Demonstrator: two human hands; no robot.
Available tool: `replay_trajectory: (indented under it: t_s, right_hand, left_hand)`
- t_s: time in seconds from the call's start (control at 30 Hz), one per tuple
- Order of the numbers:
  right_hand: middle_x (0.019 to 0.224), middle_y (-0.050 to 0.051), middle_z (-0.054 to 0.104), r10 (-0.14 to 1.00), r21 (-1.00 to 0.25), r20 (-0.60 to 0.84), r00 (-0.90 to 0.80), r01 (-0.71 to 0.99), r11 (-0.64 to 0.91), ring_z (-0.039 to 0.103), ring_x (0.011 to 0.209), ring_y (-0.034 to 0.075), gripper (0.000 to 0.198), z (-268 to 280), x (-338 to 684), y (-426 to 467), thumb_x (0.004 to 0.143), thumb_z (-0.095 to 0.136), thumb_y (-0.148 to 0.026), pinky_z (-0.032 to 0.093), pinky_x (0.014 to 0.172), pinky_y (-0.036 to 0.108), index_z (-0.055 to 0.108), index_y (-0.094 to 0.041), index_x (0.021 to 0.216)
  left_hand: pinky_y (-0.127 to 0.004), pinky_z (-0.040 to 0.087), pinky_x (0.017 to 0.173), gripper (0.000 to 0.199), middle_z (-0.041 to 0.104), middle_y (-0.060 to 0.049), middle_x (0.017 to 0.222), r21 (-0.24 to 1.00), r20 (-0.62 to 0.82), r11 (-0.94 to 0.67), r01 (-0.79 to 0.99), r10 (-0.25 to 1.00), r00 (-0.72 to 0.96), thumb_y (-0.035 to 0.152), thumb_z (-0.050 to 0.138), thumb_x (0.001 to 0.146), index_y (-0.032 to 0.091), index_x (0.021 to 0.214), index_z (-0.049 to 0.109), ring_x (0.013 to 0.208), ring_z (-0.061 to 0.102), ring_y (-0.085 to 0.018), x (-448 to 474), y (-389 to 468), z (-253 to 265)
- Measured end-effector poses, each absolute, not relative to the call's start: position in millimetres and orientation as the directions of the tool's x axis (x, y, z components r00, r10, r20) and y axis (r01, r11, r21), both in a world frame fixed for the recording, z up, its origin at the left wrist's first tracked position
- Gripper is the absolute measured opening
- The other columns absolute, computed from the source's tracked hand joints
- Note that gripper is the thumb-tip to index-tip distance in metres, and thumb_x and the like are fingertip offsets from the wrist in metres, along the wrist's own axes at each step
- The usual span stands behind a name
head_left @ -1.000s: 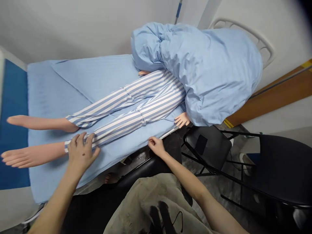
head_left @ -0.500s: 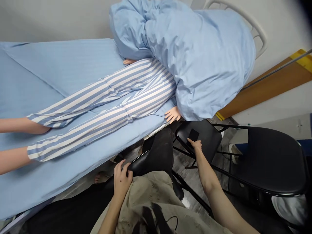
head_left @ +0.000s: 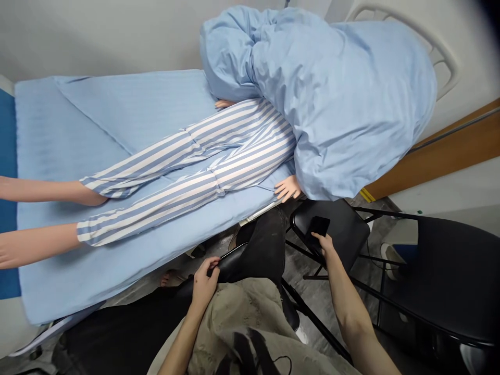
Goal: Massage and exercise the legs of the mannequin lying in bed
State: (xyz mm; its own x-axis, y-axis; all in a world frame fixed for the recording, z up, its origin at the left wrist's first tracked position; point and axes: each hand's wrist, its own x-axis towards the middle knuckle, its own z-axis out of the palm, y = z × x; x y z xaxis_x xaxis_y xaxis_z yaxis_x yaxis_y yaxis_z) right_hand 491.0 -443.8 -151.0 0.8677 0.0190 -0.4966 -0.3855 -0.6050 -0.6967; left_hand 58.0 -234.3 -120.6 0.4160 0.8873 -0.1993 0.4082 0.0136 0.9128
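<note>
My right hand [head_left: 325, 244] reaches down to the chair seat [head_left: 344, 229] on the right. Its fingers are closed on the near edge of a flat black rectangular object [head_left: 320, 226], which looks like a phone. Over my dark-clothed leg, beside a black edge, my left hand [head_left: 206, 281] is held with fingers curled towards the thumb. Whether anything is between them is hidden. Ahead, a mannequin in blue-and-white striped trousers [head_left: 242, 156] lies on the bed [head_left: 156, 94]. A bunched light blue quilt [head_left: 344, 99] covers its upper body, and its near hand [head_left: 288, 188] sticks out at the bed's edge.
A second black folding chair [head_left: 457, 276] stands at the right, close to my right arm. Behind the quilt rises the pale headboard [head_left: 445, 52]. A brown board [head_left: 441, 146] with yellow ends runs along the wall. A shoe [head_left: 390, 258] shows beneath the chairs.
My left hand's spread fingers have curled in. My right fingers now grip the edge of the flat black object, which looks slightly tilted up. The whole view has shifted towards the foot end.
</note>
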Motion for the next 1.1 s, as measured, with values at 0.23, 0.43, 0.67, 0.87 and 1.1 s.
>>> replay_trajectory:
  t_s: [0.23, 0.43, 0.67, 0.87, 1.1]
  right_hand:
    - [0.115, 0.015, 0.071, 0.638, -0.772, -0.572, 0.516, -0.602, -0.204, 0.071, 0.103, 0.028, 0.042, -71, 403, -370, 0.068, 0.073, -0.017, 0.060, 0.090, 0.043, 0.065, -0.014, 0.109]
    - [0.110, 0.015, 0.072, 0.826, -0.462, -0.563, -0.028, -0.818, -0.343, 0.068, 0.109, 0.031, 0.042, -37, 288, -309, 0.083, 0.063, -0.048, 0.056, 0.090, 0.052, 0.066, -0.015, 0.110]
    - [0.095, 0.016, 0.072, 0.717, -0.241, -0.652, -0.247, -0.829, -0.505, 0.069, 0.097, 0.028, 0.064, -62, 205, -304, 0.091, 0.045, -0.068, 0.057, 0.086, 0.047, 0.068, -0.011, 0.107]
    - [0.103, 0.014, 0.072, 0.716, -0.245, -0.655, -0.242, -0.828, -0.504, 0.071, 0.091, 0.024, 0.055, -59, 197, -297, 0.098, 0.040, -0.057, 0.057, 0.085, 0.039, 0.068, -0.011, 0.110]
    - [0.095, 0.012, 0.073, 0.695, -0.246, -0.688, -0.209, -0.834, -0.494, 0.071, 0.087, 0.023, 0.048, -55, 195, -291, 0.098, 0.039, -0.050, 0.056, 0.084, 0.038, 0.068, -0.012, 0.104]
  left_hand:
    - [-0.039, 0.054, 0.088, 0.024, 0.073, -0.009, 0.092, 0.905, -0.410, 0.414, 0.100, 0.783, 0.469, 0.036, 0.073, 0.072, 0.021, 0.090, 0.070, 0.088, 0.069, -0.023, 94, -248, -85]
    - [-0.034, 0.051, 0.091, 0.047, 0.069, -0.013, 0.121, 0.790, -0.476, 0.575, -0.211, 0.793, 0.379, 0.034, 0.075, 0.072, 0.021, 0.116, 0.063, 0.109, 0.066, -0.023, 104, -228, -56]
    - [-0.027, 0.047, 0.063, 0.074, 0.069, -0.013, 0.112, 0.606, -0.592, 0.720, -0.339, 0.692, 0.413, 0.040, 0.067, 0.072, 0.017, 0.139, 0.044, 0.083, 0.066, -0.018, 73, -213, -55]
    - [-0.025, 0.045, 0.057, 0.068, 0.069, -0.009, 0.107, 0.601, -0.604, 0.703, -0.379, 0.711, 0.361, 0.038, 0.066, 0.072, 0.018, 0.134, 0.048, 0.074, 0.063, -0.015, 68, -215, -56]
    - [-0.022, 0.036, 0.044, 0.072, 0.069, -0.006, 0.097, 0.605, -0.609, 0.712, -0.357, 0.703, 0.368, 0.037, 0.069, 0.072, 0.018, 0.138, 0.046, 0.058, 0.056, -0.011, 65, -213, -48]
